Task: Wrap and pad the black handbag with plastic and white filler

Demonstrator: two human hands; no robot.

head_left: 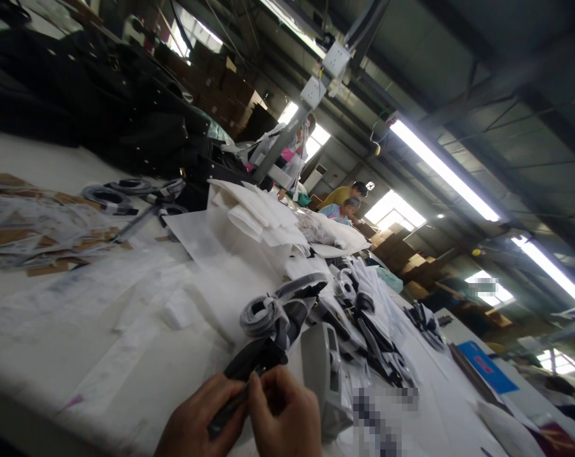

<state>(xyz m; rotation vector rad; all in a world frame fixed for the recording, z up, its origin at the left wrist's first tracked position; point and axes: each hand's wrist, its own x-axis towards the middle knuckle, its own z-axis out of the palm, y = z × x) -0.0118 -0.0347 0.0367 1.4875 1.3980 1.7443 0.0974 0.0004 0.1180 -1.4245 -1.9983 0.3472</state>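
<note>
Low in the head view, my left hand (pixel 199 416) is closed around a black strap (pixel 228 412), whose dark end sticks out below the fingers. Right beside it, my right hand (pixel 287 412) pinches the same strap with thumb and forefinger, and the fingertips of both hands almost meet. Just beyond my hands lies a longer black strap piece (pixel 254 355), partly hidden by them. A grey rolled-up strap (pixel 260 315) in clear plastic rests at its far end. To the right of my right hand stands a grey plastic device (pixel 320 362), perhaps a tape dispenser.
White sheets (pixel 254 216) are stacked behind, near bundled black straps (pixel 363 317). Black fabric goods (pixel 101 101) pile up at the far left. Grey strap coils (pixel 111 197) and brown paper strips (pixel 35 222) lie left. Other people (pixel 342 203) are at the back.
</note>
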